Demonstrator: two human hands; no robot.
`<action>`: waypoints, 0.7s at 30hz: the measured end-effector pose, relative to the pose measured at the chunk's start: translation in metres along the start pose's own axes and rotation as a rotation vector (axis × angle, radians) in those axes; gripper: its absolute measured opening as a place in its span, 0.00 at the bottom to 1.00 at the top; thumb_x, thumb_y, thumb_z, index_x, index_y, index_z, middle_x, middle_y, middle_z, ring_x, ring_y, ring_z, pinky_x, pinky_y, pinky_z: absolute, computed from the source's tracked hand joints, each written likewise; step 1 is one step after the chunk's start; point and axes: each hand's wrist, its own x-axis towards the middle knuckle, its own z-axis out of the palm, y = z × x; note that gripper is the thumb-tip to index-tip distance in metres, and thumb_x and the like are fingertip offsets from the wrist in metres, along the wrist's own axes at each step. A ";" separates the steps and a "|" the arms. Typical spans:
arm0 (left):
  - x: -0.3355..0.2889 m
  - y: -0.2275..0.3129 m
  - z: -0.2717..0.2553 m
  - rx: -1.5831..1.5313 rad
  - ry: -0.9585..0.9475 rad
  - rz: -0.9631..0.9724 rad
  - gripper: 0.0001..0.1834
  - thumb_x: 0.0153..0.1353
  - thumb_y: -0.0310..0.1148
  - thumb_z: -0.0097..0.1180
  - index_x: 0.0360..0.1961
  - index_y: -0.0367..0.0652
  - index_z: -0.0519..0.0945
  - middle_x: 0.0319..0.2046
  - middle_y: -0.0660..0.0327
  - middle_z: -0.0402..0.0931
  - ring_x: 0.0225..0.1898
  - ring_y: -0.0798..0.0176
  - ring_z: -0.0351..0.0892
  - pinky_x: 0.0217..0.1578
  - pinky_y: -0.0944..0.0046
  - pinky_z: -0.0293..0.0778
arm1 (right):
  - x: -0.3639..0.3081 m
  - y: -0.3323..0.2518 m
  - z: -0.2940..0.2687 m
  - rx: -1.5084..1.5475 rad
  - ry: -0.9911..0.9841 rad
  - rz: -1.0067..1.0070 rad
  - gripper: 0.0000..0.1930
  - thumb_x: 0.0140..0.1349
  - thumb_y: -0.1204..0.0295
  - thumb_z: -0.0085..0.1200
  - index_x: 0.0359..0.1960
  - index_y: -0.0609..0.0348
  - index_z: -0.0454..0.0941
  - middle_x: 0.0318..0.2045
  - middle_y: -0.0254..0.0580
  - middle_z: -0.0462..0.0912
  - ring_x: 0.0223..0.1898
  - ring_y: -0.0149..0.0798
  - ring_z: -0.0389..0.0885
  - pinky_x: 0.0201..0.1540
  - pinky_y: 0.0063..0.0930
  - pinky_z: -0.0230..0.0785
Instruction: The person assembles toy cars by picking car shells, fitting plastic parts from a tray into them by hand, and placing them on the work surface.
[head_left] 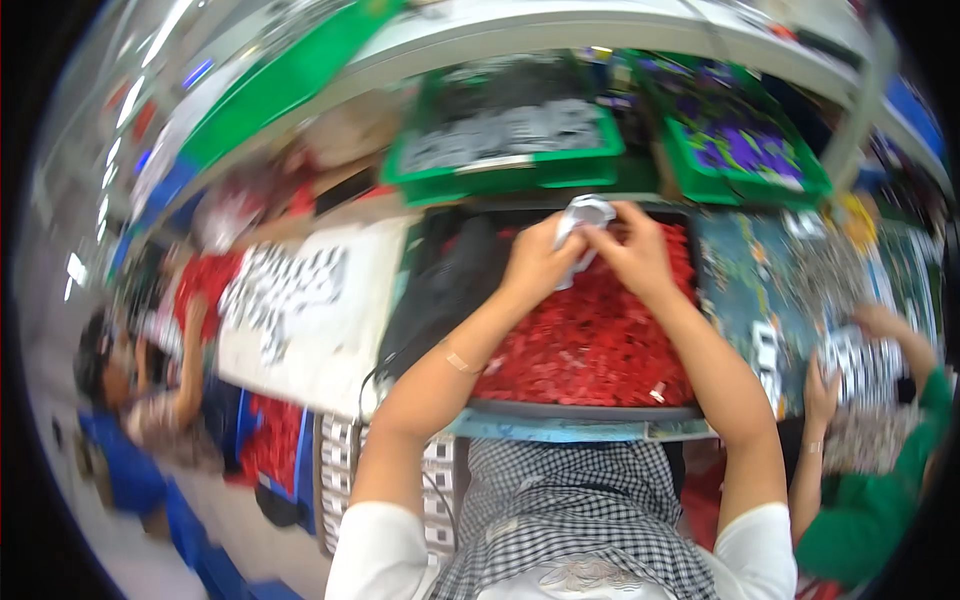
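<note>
Over the far part of a black tray (590,409) I hold a small white plastic part with a rounded, ring-like top (590,208). My left hand (540,258) is closed round its left side. My right hand (637,250) pinches it from the right, its fingertips close to the ring. The picture is blurred, so finer details of the part do not show. Beneath my hands the tray holds a thick layer of small red pieces (590,345). Dark material (455,280) lies along the tray's left side.
Beyond the tray stand green bins of grey parts (510,180) and of purple and green parts (800,185). White parts in rows (285,285) lie on the left tabletop. A co-worker (165,400) sits far left; another in green (870,510) handles white parts at right.
</note>
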 end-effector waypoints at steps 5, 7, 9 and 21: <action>0.013 0.004 -0.061 -0.462 0.157 -0.191 0.13 0.68 0.38 0.50 0.43 0.38 0.77 0.28 0.62 0.78 0.25 0.69 0.74 0.29 0.63 0.72 | -0.006 0.010 0.001 0.065 0.004 -0.001 0.14 0.64 0.71 0.61 0.50 0.61 0.77 0.35 0.33 0.79 0.35 0.23 0.76 0.38 0.17 0.69; -0.002 0.009 -0.112 -0.614 0.190 -0.234 0.14 0.71 0.40 0.48 0.50 0.43 0.73 0.37 0.68 0.75 0.32 0.76 0.70 0.32 0.70 0.70 | -0.010 -0.002 0.008 0.016 -0.056 0.016 0.13 0.64 0.73 0.60 0.49 0.61 0.77 0.36 0.34 0.79 0.35 0.24 0.76 0.39 0.18 0.69; -0.039 0.012 -0.170 -0.366 0.290 -0.175 0.20 0.71 0.43 0.45 0.56 0.41 0.70 0.43 0.64 0.73 0.42 0.72 0.70 0.43 0.68 0.70 | -0.014 -0.008 0.010 -0.092 -0.098 0.000 0.12 0.63 0.75 0.60 0.47 0.61 0.77 0.37 0.35 0.79 0.35 0.26 0.77 0.40 0.19 0.70; -0.264 -0.193 -0.378 1.147 0.531 -0.807 0.27 0.57 0.43 0.66 0.58 0.52 0.75 0.55 0.46 0.68 0.61 0.40 0.62 0.59 0.43 0.60 | -0.002 0.011 -0.005 -0.276 -0.211 0.083 0.06 0.64 0.77 0.56 0.42 0.62 0.77 0.41 0.33 0.75 0.35 0.24 0.75 0.36 0.18 0.68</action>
